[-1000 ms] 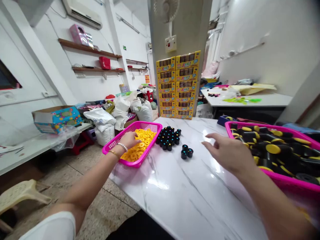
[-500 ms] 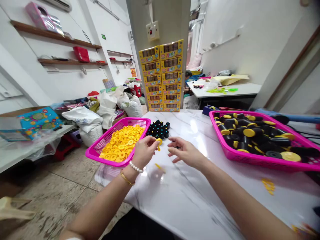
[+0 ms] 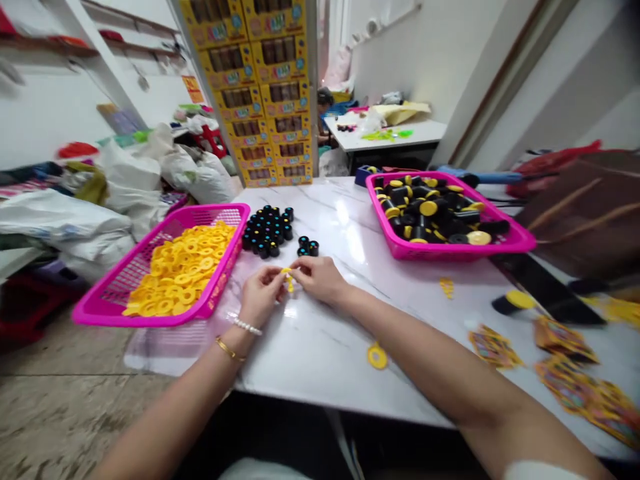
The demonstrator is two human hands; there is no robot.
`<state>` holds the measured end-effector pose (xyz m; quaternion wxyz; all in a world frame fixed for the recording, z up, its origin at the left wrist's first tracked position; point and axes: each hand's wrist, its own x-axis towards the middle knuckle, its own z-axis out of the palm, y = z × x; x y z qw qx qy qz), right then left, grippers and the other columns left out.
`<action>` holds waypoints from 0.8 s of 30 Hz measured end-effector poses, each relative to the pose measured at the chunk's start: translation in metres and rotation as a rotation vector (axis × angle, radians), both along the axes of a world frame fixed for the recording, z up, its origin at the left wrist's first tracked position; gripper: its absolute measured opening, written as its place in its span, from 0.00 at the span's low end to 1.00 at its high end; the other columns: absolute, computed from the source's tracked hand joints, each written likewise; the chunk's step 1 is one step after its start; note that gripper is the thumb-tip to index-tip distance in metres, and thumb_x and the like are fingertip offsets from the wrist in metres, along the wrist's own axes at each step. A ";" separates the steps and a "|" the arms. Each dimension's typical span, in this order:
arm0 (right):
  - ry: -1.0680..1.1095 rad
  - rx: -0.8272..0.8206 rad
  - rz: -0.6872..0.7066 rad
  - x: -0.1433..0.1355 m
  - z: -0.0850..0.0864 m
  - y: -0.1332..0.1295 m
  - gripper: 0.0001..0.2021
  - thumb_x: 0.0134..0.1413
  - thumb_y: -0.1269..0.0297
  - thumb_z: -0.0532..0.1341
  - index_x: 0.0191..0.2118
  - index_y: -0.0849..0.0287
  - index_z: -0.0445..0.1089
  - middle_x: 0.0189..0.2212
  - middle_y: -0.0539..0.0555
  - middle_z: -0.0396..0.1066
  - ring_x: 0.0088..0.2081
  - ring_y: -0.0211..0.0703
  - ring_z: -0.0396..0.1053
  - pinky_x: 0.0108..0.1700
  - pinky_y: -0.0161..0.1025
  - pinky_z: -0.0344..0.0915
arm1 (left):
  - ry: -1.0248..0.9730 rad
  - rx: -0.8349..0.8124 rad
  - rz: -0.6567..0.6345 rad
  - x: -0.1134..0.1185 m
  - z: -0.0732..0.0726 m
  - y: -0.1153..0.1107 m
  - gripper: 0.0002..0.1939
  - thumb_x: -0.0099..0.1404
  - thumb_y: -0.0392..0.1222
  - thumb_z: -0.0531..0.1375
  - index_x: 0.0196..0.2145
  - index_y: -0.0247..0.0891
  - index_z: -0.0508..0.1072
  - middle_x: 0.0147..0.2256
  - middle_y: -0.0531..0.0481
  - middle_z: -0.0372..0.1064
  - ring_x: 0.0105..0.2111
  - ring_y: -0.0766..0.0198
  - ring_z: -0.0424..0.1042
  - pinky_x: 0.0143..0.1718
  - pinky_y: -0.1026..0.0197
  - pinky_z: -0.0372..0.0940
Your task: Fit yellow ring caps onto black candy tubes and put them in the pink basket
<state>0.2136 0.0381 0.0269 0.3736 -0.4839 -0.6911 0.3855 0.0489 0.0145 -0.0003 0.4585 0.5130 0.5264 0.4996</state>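
Between the fingertips of both hands is a small yellow plastic ring piece (image 3: 287, 272) with a part hanging down from it. My left hand (image 3: 261, 293), with a pearl bracelet at the wrist, pinches it from the left. My right hand (image 3: 320, 277) pinches its other side. Beyond the hands stands a cluster of short black cylinders (image 3: 267, 230) with coloured dots on top, and a few more black cylinders (image 3: 308, 247) sit closer. A loose yellow ring (image 3: 377, 356) lies beside my right forearm.
At left, a pink basket (image 3: 240, 217) holds yellow rings; at right, another pink basket (image 3: 400, 251) holds black tubes with yellow ends. A capped black tube (image 3: 513, 302) and colourful packets (image 3: 565, 387) lie at the right. Stacked yellow boxes (image 3: 280, 93) stand behind. A person (image 3: 325, 103) is in the background.
My right hand, open and apart before, has closed on the yellow piece that my left hand was holding. The view has turned right and down, bringing the packets into sight.
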 end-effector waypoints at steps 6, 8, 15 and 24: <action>0.036 -0.195 0.303 0.023 0.031 0.003 0.16 0.52 0.58 0.64 0.44 0.61 0.70 0.27 0.51 0.72 0.25 0.37 0.71 0.20 0.29 0.63 | -0.107 0.060 -0.052 0.008 0.016 -0.013 0.24 0.53 0.56 0.66 0.37 0.33 0.70 0.23 0.52 0.69 0.20 0.68 0.67 0.21 0.67 0.62; 0.145 -0.275 0.387 0.020 0.029 0.001 0.13 0.51 0.58 0.64 0.38 0.63 0.70 0.27 0.52 0.71 0.26 0.39 0.71 0.19 0.29 0.64 | -0.072 0.075 -0.070 0.012 0.018 -0.012 0.24 0.55 0.58 0.63 0.36 0.32 0.70 0.24 0.49 0.70 0.21 0.66 0.69 0.20 0.65 0.63; 0.315 -0.303 0.141 0.037 0.032 0.012 0.15 0.51 0.53 0.64 0.33 0.61 0.65 0.29 0.51 0.67 0.26 0.35 0.69 0.20 0.29 0.67 | 0.214 0.128 0.115 0.019 0.005 0.034 0.23 0.52 0.53 0.67 0.39 0.34 0.70 0.36 0.44 0.71 0.27 0.66 0.68 0.26 0.64 0.62; 0.245 -0.351 0.189 0.063 0.040 0.016 0.23 0.50 0.58 0.66 0.51 0.63 0.71 0.20 0.46 0.63 0.20 0.30 0.59 0.20 0.28 0.58 | 0.474 0.194 -0.035 0.028 0.007 0.043 0.12 0.50 0.43 0.69 0.32 0.38 0.74 0.29 0.51 0.71 0.28 0.64 0.69 0.33 0.61 0.61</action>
